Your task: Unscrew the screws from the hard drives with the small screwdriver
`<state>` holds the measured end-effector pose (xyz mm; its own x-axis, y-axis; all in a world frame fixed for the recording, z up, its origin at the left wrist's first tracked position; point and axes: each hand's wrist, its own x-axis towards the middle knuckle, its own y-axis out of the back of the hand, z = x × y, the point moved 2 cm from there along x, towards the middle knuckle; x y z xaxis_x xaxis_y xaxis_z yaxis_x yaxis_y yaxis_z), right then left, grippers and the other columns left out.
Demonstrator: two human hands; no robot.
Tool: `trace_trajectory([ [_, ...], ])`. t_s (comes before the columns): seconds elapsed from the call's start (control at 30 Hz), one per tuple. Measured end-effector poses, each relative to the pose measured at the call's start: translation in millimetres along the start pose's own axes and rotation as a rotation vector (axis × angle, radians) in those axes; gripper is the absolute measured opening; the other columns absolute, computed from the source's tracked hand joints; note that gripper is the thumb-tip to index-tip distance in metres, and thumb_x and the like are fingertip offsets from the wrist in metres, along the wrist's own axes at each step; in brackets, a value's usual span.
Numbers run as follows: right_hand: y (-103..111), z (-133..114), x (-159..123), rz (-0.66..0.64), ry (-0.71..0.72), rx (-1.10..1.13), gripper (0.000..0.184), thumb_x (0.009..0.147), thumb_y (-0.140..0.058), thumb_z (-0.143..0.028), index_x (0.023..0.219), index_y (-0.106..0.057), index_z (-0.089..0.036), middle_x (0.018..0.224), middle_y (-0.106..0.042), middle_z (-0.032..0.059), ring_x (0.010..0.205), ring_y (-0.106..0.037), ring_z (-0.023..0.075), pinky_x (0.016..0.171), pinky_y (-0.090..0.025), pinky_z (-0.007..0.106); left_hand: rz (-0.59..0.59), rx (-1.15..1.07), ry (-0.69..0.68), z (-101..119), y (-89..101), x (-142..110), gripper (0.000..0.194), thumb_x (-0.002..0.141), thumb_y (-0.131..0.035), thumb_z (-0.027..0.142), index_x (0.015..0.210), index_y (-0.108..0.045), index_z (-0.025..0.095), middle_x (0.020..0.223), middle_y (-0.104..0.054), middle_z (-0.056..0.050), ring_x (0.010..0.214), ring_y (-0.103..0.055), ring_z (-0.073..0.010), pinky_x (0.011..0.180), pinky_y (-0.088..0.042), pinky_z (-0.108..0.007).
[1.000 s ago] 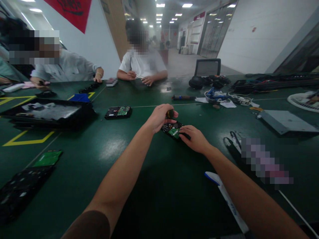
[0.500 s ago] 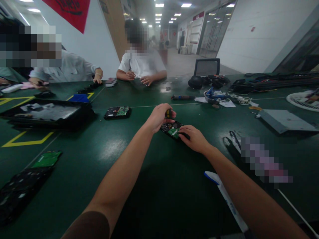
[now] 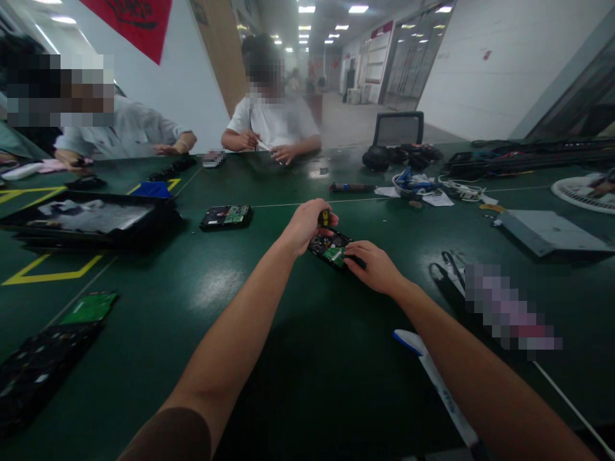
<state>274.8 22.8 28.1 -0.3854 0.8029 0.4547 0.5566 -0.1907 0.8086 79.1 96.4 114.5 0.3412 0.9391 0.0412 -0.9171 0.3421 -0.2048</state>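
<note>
A black hard drive (image 3: 332,248) with a green circuit board facing up lies on the green table (image 3: 269,358) in front of me. My left hand (image 3: 305,225) is closed round a screwdriver (image 3: 325,218) with a black and yellow handle, held upright over the drive's far end. My right hand (image 3: 377,267) rests on the drive's near right corner, fingers curled and pressing it down.
A second hard drive (image 3: 227,216) lies to the left, beside a black tray (image 3: 91,218). A loose green board (image 3: 91,307) and a dark panel (image 3: 38,368) sit at the near left. Two other people work at the far side. Cables, a bowl (image 3: 413,184) and a grey box (image 3: 552,234) fill the right.
My left hand has shifted a little on the screwdriver handle. The person at the far left has drawn an arm back. The drive and my right hand stay put.
</note>
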Motion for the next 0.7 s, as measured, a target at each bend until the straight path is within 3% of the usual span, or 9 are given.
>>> trace_trajectory([
  [0.17, 0.1, 0.8, -0.2, -0.006, 0.004, -0.006, 0.019, 0.098, -0.062, -0.029, 0.114, -0.072, -0.023, 0.124, -0.071, 0.0100, 0.119, -0.065, 0.0285, 0.102, -0.055, 0.051, 0.053, 0.188, -0.094, 5.3, 3.2, -1.9, 0.024, 0.084, -0.055, 0.034, 0.079, -0.070, 0.016, 0.090, -0.067, -0.011, 0.082, -0.062, -0.0184, 0.055, -0.046, -0.024],
  [0.3, -0.6, 1.6, -0.5, -0.003, 0.006, -0.014, 0.019, 0.098, -0.062, -0.030, 0.113, -0.072, -0.024, 0.124, -0.071, 0.0095, 0.118, -0.065, 0.0285, 0.102, -0.055, 0.052, -0.044, 0.052, 0.001, 2.4, 0.7, -2.5, 0.024, 0.085, -0.058, 0.036, 0.089, -0.067, 0.015, 0.084, -0.069, -0.010, 0.077, -0.064, -0.0185, 0.056, -0.047, -0.025],
  [0.4, -0.7, 1.5, -0.8, -0.003, 0.008, -0.016, 0.019, 0.098, -0.062, -0.031, 0.113, -0.072, -0.024, 0.124, -0.071, 0.0096, 0.118, -0.065, 0.0285, 0.102, -0.055, 0.052, -0.043, -0.041, 0.050, -0.5, -0.4, -1.5, 0.022, 0.084, -0.060, 0.036, 0.093, -0.062, 0.016, 0.083, -0.071, -0.010, 0.076, -0.067, -0.0196, 0.057, -0.050, -0.026],
  [0.57, -1.1, 1.2, -1.6, 0.009, -0.001, -0.008, 0.019, 0.098, -0.062, -0.030, 0.113, -0.072, -0.025, 0.124, -0.071, 0.0088, 0.118, -0.065, 0.0281, 0.101, -0.055, 0.051, 0.004, 0.049, -0.021, 2.5, 2.2, -1.5, 0.019, 0.083, -0.059, 0.033, 0.085, -0.066, 0.016, 0.086, -0.069, -0.010, 0.080, -0.065, -0.0184, 0.057, -0.050, -0.025],
  [0.7, -1.6, 1.2, -1.0, 0.006, -0.005, -0.004, 0.019, 0.098, -0.062, -0.030, 0.113, -0.072, -0.025, 0.123, -0.071, 0.0088, 0.118, -0.065, 0.0279, 0.101, -0.055, 0.051, -0.061, 0.103, -0.047, 4.3, 0.9, -3.4, 0.021, 0.084, -0.059, 0.033, 0.084, -0.069, 0.014, 0.083, -0.066, -0.009, 0.077, -0.063, -0.0171, 0.055, -0.048, -0.023],
])
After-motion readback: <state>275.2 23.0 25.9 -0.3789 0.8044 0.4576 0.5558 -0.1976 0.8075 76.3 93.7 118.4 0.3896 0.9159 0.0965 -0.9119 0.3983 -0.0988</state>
